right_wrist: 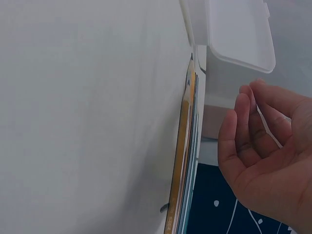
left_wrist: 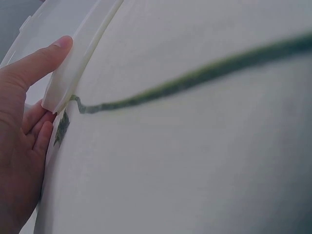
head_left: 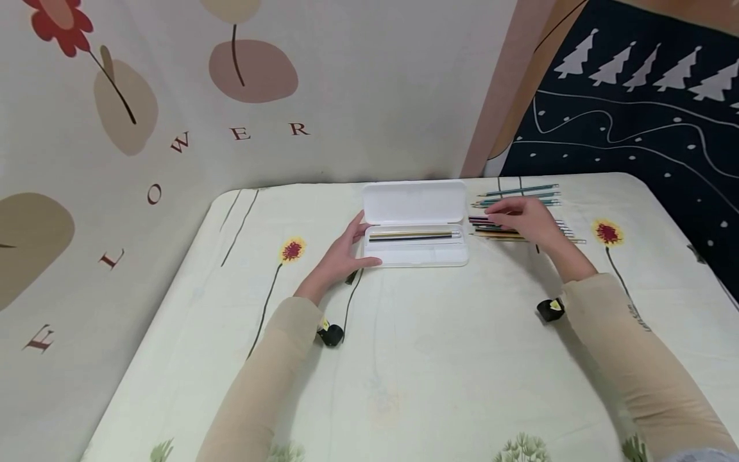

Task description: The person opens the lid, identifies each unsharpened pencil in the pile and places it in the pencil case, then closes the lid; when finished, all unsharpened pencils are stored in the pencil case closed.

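An open white pencil case [head_left: 417, 254] lies on the table with its lid [head_left: 414, 201] raised and a few pencils [head_left: 412, 236] inside. My left hand [head_left: 344, 251] grips its left end, thumb along the front edge and fingers round the side. In the left wrist view the thumb [left_wrist: 46, 58] lies on the case's rim [left_wrist: 78, 63]. My right hand [head_left: 521, 217] hovers over a row of loose pencils [head_left: 568, 232] right of the case. Seen from the right wrist, that hand [right_wrist: 256, 141] has loosely curled fingers and holds nothing, just above the pencils [right_wrist: 183, 146].
More teal pencils [head_left: 519, 191] lie at the back right. The table's cloth [head_left: 439, 359] is pale with flower prints. A patterned wall [head_left: 173, 115] rises close behind and to the left. A dark tree-print cloth [head_left: 635, 115] hangs at the right.
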`<action>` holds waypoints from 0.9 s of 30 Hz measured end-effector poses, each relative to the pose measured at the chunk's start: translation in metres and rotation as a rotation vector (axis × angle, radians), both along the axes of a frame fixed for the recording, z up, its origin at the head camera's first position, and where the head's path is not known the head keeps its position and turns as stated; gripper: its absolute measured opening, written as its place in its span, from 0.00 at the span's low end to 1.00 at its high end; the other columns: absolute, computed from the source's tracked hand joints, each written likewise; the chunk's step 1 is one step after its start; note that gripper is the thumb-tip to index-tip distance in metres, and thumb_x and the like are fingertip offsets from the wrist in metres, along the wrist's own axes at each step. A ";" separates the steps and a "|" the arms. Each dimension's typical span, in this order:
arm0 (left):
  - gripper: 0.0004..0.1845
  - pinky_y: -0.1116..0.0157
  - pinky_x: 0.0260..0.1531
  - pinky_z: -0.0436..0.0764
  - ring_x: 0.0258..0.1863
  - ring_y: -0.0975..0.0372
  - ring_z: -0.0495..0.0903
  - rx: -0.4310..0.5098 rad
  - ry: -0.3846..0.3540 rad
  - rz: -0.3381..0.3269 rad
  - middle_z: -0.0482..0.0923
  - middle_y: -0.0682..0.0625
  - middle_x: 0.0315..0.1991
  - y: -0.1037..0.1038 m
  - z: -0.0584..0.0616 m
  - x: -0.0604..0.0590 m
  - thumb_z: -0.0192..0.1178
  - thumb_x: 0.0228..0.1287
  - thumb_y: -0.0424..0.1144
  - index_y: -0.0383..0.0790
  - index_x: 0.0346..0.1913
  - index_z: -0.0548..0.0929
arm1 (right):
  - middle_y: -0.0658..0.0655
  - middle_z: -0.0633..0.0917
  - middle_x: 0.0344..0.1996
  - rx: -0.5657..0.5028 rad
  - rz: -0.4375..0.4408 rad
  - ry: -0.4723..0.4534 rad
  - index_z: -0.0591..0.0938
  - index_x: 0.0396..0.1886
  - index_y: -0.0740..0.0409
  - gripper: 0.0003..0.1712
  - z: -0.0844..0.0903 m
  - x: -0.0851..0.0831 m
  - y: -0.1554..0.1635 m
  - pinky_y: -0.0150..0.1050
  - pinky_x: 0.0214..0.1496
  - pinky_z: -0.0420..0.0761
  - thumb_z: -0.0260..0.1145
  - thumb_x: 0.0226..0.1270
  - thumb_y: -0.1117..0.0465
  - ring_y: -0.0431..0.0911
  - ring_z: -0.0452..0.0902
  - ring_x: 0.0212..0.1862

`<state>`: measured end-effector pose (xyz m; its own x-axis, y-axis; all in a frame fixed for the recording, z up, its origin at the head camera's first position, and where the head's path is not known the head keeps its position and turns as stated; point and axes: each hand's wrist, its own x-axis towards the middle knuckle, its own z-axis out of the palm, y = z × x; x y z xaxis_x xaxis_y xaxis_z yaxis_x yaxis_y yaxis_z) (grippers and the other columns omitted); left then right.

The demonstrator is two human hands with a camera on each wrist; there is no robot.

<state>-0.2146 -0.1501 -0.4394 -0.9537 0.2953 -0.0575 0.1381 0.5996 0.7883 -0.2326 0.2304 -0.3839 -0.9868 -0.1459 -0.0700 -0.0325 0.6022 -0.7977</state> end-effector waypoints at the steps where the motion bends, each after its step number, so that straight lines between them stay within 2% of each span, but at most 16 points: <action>1: 0.60 0.56 0.71 0.54 0.70 0.59 0.59 0.000 -0.001 0.001 0.58 0.56 0.71 0.000 0.000 0.000 0.72 0.47 0.53 0.63 0.74 0.38 | 0.57 0.80 0.50 0.006 -0.001 0.003 0.82 0.50 0.58 0.19 0.000 0.000 0.001 0.27 0.38 0.79 0.63 0.66 0.51 0.45 0.79 0.41; 5: 0.60 0.56 0.71 0.54 0.70 0.60 0.59 0.001 0.002 0.000 0.58 0.56 0.71 0.000 -0.001 0.000 0.72 0.47 0.54 0.63 0.74 0.38 | 0.58 0.81 0.49 0.034 -0.010 0.012 0.82 0.50 0.57 0.19 0.001 0.001 0.006 0.26 0.36 0.78 0.62 0.66 0.50 0.45 0.78 0.39; 18: 0.60 0.56 0.71 0.54 0.70 0.60 0.58 0.003 0.001 0.001 0.58 0.57 0.71 -0.001 -0.001 0.001 0.72 0.47 0.53 0.63 0.74 0.38 | 0.59 0.80 0.49 0.024 -0.063 0.032 0.80 0.52 0.61 0.21 0.007 0.001 0.025 0.20 0.37 0.77 0.62 0.67 0.52 0.31 0.74 0.36; 27: 0.60 0.56 0.71 0.54 0.70 0.61 0.58 -0.002 0.003 -0.002 0.58 0.58 0.71 -0.001 -0.003 -0.001 0.72 0.48 0.54 0.65 0.74 0.37 | 0.51 0.80 0.46 0.041 -0.126 0.028 0.80 0.54 0.60 0.24 0.007 -0.002 0.042 0.19 0.36 0.77 0.62 0.65 0.49 0.30 0.74 0.36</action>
<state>-0.2152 -0.1512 -0.4426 -0.9533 0.2971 -0.0551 0.1417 0.6005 0.7869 -0.2344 0.2724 -0.3768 -0.9988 -0.0178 -0.0451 0.0235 0.6347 -0.7724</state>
